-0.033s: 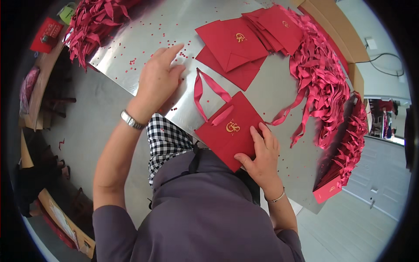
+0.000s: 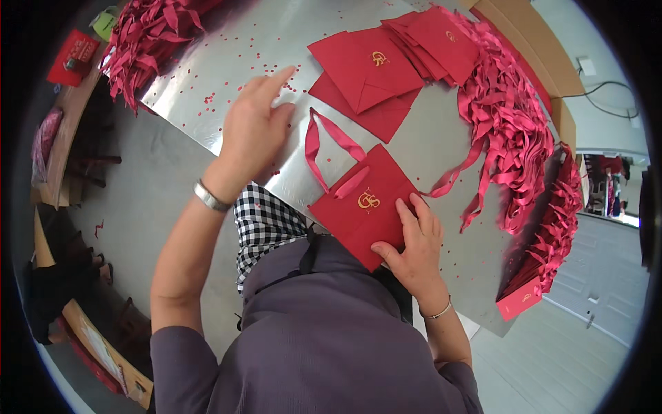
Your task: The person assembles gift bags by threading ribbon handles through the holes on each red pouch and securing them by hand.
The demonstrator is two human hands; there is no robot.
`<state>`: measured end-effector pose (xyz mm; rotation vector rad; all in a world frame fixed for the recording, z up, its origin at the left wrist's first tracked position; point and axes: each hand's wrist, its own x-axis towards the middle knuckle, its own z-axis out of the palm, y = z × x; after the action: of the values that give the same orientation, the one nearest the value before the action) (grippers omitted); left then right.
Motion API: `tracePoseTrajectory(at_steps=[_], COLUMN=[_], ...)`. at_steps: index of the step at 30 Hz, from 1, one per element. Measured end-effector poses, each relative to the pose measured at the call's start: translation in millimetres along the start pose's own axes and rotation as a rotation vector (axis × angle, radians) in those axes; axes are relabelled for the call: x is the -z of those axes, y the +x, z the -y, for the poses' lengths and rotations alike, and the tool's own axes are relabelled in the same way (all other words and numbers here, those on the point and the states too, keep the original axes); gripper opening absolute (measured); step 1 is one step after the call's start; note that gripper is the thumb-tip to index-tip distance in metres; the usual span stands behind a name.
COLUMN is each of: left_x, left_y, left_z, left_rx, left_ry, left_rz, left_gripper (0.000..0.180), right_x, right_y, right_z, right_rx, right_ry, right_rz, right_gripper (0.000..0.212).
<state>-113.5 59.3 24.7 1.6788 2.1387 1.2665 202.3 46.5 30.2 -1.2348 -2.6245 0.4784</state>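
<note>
A small red paper gift bag (image 2: 355, 210) with a gold emblem lies flat at the table's near edge. Its red ribbon handle (image 2: 312, 148) loops out from the far left side of the bag. My right hand (image 2: 414, 252) rests on the bag's right part, thumb and fingers spread over its front. To the left of the ribbon loop, my left hand (image 2: 255, 124) is over the table, holding nothing, its index finger stretched out and thumb apart.
Several flat red bags (image 2: 372, 58) overlap farther back on the metal table (image 2: 276, 34). A heap of red ribbons (image 2: 507, 131) covers the right side, beside a row of ribboned bags (image 2: 531, 276). More ribbons (image 2: 148, 41) hang off the far left. Red confetti-like dots lie scattered.
My left hand has shifted slightly to the right. The right hand and the bag stay where they were.
</note>
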Motion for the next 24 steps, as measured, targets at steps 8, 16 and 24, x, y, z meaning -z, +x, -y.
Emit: tracePoseTrajectory(at_steps=[8, 16, 24], left_x=[-36, -44, -22], left_y=[-12, -12, -27], left_z=[-18, -12, -53], left_rx=[-0.376, -0.383, 0.022], left_ry=[0.205, 0.302, -0.06], left_rz=[0.296, 0.243, 0.116], left_gripper=[0.019, 0.006, 0.017], right_x=[-2, -1, 11], right_y=[-2, -4, 5], right_z=[0, 0, -20], right_rx=[0.014, 0.026, 0.008], right_ry=[0.004, -0.028, 0.151], right_rz=[-0.018, -0.014, -0.091], right_gripper=[0.076, 0.075, 0.067])
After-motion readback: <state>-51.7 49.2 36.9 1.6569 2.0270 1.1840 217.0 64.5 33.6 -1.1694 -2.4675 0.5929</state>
